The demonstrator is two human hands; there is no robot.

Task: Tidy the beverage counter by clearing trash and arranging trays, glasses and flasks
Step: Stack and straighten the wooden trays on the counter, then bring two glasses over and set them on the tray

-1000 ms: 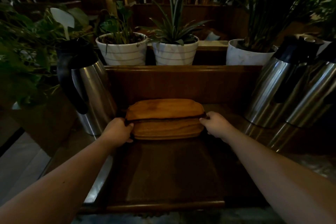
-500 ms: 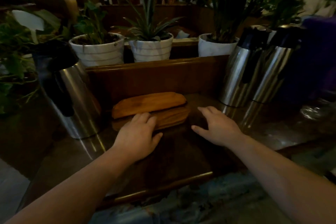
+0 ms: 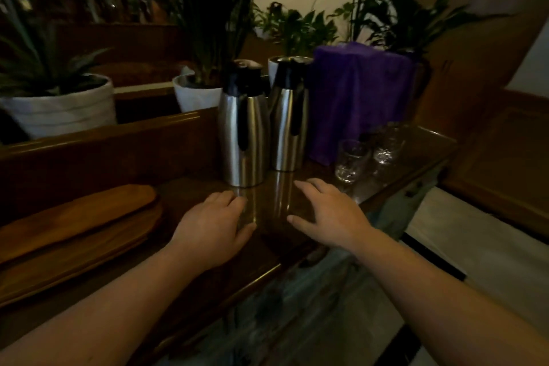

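Note:
Two steel flasks with black tops, one (image 3: 244,134) nearer and one (image 3: 288,119) behind it, stand together on the dark wooden counter (image 3: 267,235). My left hand (image 3: 212,224) and my right hand (image 3: 328,212) hover open over the counter just in front of them, holding nothing. Two stacked wooden trays (image 3: 77,229) lie at the left against the back ledge. Clear glasses (image 3: 350,160) stand to the right of the flasks, and one more glass (image 3: 386,142) is behind them.
A purple cloth (image 3: 356,98) drapes over something behind the glasses. White plant pots (image 3: 59,110) line the raised ledge behind the counter. The counter's front edge runs diagonally below my hands, with floor to the right.
My hands let go of the stacked trays and moved right, toward the two flasks. The view swung right, so the third flask at the left is out of view.

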